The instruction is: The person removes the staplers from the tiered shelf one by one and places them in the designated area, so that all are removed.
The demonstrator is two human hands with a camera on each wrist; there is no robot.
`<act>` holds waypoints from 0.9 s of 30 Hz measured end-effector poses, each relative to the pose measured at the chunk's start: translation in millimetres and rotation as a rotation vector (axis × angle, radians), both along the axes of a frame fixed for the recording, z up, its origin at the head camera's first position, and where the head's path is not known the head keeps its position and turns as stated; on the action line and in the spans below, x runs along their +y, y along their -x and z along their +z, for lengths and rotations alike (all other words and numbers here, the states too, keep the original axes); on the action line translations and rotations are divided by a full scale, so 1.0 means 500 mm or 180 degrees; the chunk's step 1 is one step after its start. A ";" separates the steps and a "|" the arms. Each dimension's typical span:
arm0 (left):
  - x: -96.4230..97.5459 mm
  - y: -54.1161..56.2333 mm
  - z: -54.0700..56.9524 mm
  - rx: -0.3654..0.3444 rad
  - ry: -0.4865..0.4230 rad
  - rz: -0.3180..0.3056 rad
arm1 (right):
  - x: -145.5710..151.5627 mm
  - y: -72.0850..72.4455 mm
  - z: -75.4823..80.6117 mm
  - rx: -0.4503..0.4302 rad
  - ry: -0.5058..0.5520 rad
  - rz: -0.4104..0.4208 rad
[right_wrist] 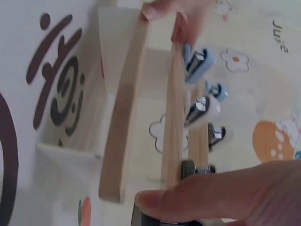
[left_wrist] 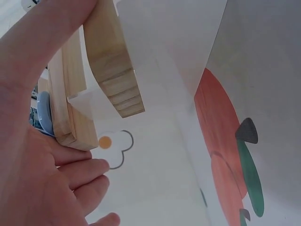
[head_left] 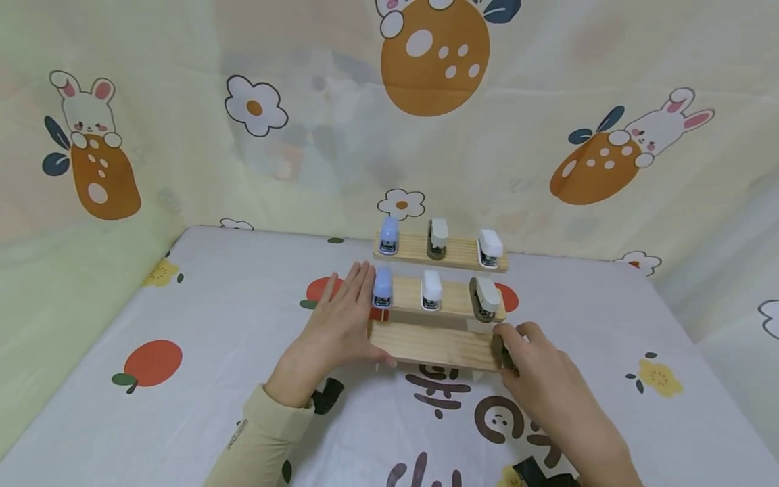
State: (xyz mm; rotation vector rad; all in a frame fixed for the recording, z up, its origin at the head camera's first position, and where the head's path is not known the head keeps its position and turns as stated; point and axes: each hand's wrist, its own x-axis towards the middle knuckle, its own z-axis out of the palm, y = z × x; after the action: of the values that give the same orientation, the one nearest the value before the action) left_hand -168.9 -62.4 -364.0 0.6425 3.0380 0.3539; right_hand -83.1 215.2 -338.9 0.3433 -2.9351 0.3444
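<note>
A three-tier wooden rack stands on the table, its front board (head_left: 432, 343) bare on top. My left hand (head_left: 341, 325) rests against the rack's left end, fingers straight and thumb along the front board. At the right end, my right hand (head_left: 541, 365) pinches a dark mini stapler (head_left: 504, 356), mostly hidden by the fingers; in the right wrist view it sits under the thumb. On the middle board (head_left: 404, 297) are a blue stapler (head_left: 382, 287), a white stapler (head_left: 431, 289) and a grey-and-white stapler (head_left: 485, 299).
The back board (head_left: 462, 251) carries a blue stapler (head_left: 389, 235), a grey-and-white stapler (head_left: 437, 238) and a white stapler (head_left: 489, 248). Pale translucent side panels (right_wrist: 70, 150) support the boards. A printed cloth (head_left: 213, 419) covers the table, with a patterned curtain (head_left: 316, 169) behind.
</note>
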 end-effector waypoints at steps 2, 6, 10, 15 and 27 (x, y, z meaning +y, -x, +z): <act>0.001 0.000 0.000 -0.0008 -0.0013 -0.0003 | 0.012 0.002 0.003 -0.0052 0.0069 -0.0027; 0.001 -0.001 -0.001 -0.0026 -0.0050 0.0008 | 0.036 0.010 0.007 -0.0013 0.0164 -0.0086; 0.001 -0.002 -0.002 -0.0029 -0.0096 0.0004 | 0.051 0.016 0.010 0.0056 0.0207 -0.0153; 0.000 -0.003 -0.002 -0.0044 -0.0111 -0.0004 | 0.061 0.030 0.010 0.0008 0.0267 -0.0284; -0.002 -0.004 -0.003 0.0003 -0.0057 0.0019 | 0.084 0.086 -0.005 -0.0021 0.0283 -0.0409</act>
State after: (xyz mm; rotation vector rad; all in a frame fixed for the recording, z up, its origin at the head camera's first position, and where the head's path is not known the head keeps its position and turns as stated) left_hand -166.8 -63.4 -365.7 0.6347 3.0417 0.3815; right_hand -126.3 257.1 -341.6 0.1412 -2.9182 0.4564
